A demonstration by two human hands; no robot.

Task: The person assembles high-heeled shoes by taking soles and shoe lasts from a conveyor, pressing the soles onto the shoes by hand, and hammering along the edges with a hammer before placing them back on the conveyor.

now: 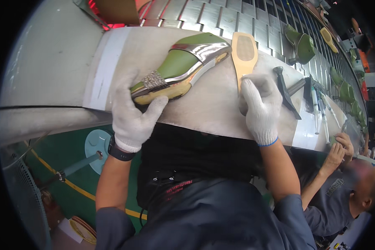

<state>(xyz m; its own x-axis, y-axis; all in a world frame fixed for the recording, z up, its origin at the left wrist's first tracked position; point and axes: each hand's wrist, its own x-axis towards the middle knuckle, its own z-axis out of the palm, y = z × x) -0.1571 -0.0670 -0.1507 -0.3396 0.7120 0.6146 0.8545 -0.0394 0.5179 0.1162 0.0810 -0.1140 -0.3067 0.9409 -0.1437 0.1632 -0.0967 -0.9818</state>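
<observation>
In a white knitted glove, my left hand (134, 114) is closed around one end of a sandal upper (204, 52) with silver straps and a glittery band. The sandal is fitted on a green shoe last (177, 63), which lies tilted over the bench, its yellowish bottom edge towards me. My right hand (262, 102), gloved the same way, pinches the narrow end of a tan shoe sole (236, 58). The sole's broad end points away from me, beside the last. My right fingertips are partly hidden behind the hand.
A hammer (284, 89) and several syringe-like applicators (315, 106) lie right of my right hand. Beyond the pale bench (212, 106) runs a slatted metal conveyor (221, 17) carrying more green lasts (304, 48). A co-worker's hands (339, 152) are at the far right. A blue stool (96, 146) stands below left.
</observation>
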